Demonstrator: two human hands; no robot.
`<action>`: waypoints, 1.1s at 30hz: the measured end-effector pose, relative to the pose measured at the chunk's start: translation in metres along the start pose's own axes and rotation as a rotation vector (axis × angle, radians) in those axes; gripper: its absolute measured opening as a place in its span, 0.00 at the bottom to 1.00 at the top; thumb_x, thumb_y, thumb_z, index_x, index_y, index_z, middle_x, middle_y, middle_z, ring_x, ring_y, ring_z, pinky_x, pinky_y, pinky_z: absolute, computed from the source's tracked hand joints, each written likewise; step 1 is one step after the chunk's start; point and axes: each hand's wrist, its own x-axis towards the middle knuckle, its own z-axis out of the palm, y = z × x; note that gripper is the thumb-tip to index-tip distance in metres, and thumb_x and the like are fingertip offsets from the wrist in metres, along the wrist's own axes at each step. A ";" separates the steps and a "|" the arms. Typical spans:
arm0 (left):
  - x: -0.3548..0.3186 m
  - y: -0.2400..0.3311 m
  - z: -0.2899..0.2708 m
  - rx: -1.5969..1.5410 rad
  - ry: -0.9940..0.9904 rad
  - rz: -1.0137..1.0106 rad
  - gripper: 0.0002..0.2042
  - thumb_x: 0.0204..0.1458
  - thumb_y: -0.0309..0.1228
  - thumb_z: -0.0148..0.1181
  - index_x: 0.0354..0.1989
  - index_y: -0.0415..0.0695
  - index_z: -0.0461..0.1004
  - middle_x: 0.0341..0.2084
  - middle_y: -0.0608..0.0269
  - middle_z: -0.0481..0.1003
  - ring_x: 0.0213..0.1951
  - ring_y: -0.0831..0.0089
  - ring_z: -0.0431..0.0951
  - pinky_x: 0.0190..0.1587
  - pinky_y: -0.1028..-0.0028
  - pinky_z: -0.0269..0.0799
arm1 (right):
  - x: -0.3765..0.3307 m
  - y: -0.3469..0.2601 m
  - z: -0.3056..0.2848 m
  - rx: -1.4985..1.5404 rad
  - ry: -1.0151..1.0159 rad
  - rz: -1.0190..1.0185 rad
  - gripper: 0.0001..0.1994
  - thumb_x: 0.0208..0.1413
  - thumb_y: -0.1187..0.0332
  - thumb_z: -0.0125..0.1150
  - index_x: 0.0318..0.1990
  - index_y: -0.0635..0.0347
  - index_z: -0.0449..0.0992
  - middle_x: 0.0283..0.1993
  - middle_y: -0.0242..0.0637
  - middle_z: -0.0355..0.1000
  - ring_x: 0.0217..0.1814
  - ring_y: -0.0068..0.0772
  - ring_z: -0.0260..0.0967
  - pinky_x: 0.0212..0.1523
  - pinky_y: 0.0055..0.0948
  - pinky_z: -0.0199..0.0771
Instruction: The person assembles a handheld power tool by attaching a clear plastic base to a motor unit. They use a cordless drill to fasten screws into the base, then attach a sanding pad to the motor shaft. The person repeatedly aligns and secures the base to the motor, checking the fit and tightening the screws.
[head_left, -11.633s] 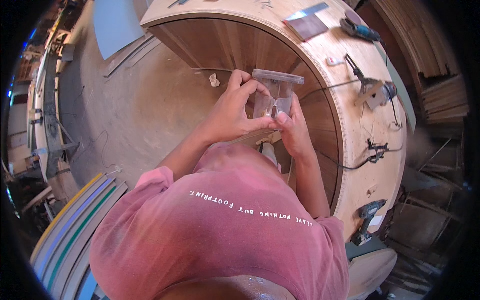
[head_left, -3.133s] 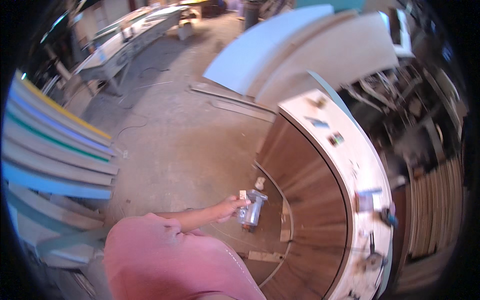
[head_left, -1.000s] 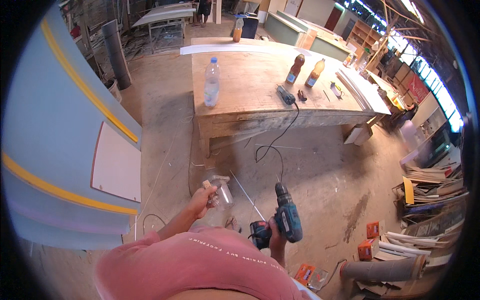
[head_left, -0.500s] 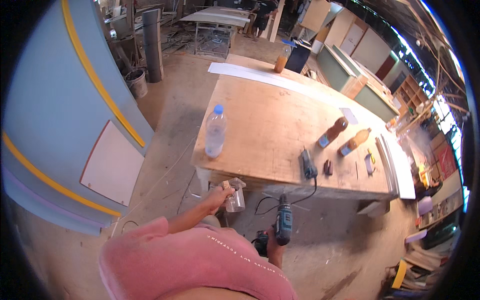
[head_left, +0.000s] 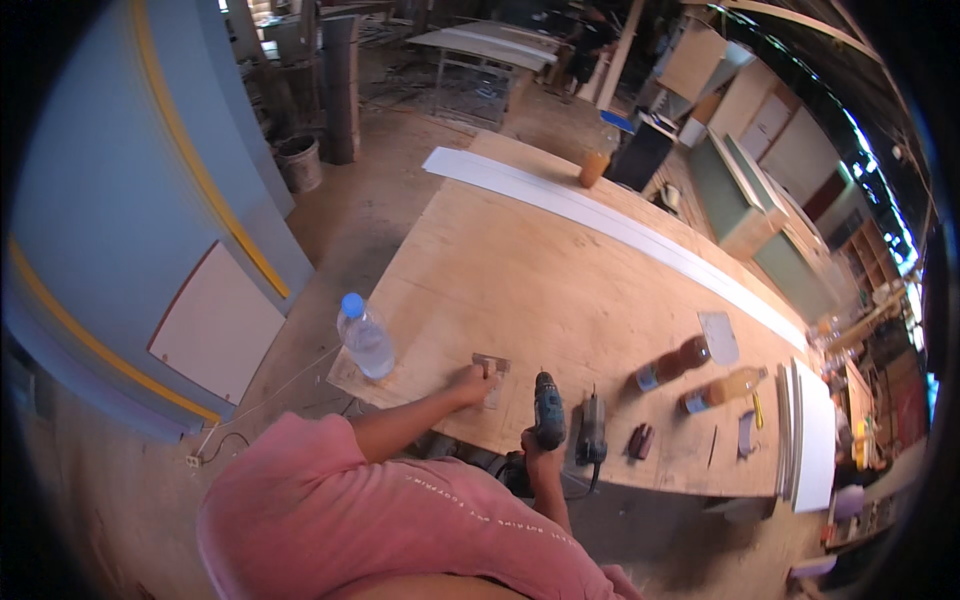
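Observation:
My left hand is closed on a clear plastic piece with a small wooden block on it, near the workbench's close edge. The piece lies on or just above the wooden top; I cannot tell if it touches. My right hand grips a teal and black cordless drill, its nose pointing away over the bench edge. Right beside the drill lies a corded power tool. A clear bottle with a blue cap stands left of my left hand.
Two bottles of brown and amber liquid lie or lean on the right side, near a dark red object and a yellow-handled tool. A long white strip crosses the far side. Blue panels stand at left.
Both hands have moved forward from before the bench to over its near edge, still holding the plastic piece and the drill. The view has shifted, bringing the bench closer.

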 end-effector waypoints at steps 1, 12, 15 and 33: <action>0.009 0.006 0.003 0.003 0.018 0.026 0.23 0.54 0.47 0.62 0.39 0.34 0.79 0.37 0.44 0.81 0.41 0.54 0.82 0.44 0.60 0.75 | 0.023 -0.004 -0.006 0.014 -0.025 -0.004 0.08 0.51 0.70 0.63 0.37 0.64 0.77 0.30 0.36 0.74 0.34 0.30 0.72 0.38 0.34 0.71; 0.008 0.029 0.008 -0.600 0.016 -0.043 0.17 0.54 0.40 0.65 0.44 0.38 0.79 0.36 0.59 0.80 0.38 0.69 0.79 0.43 0.67 0.73 | 0.113 -0.051 -0.029 0.319 -0.194 0.039 0.11 0.53 0.75 0.60 0.44 0.64 0.76 0.37 0.38 0.78 0.28 0.28 0.73 0.30 0.29 0.74; -0.005 0.033 -0.002 -0.511 0.082 -0.085 0.17 0.55 0.39 0.64 0.45 0.37 0.78 0.36 0.59 0.80 0.38 0.70 0.78 0.43 0.68 0.73 | 0.111 -0.058 -0.028 0.418 -0.181 0.031 0.12 0.61 0.67 0.61 0.49 0.64 0.75 0.41 0.41 0.80 0.29 0.27 0.74 0.29 0.28 0.75; 0.001 0.104 -0.045 -1.410 -0.043 -0.008 0.06 0.63 0.33 0.60 0.43 0.47 0.73 0.38 0.68 0.75 0.40 0.76 0.76 0.44 0.73 0.75 | 0.093 -0.035 -0.080 0.462 -0.318 -0.073 0.16 0.59 0.67 0.66 0.52 0.63 0.75 0.41 0.42 0.79 0.32 0.26 0.72 0.34 0.27 0.72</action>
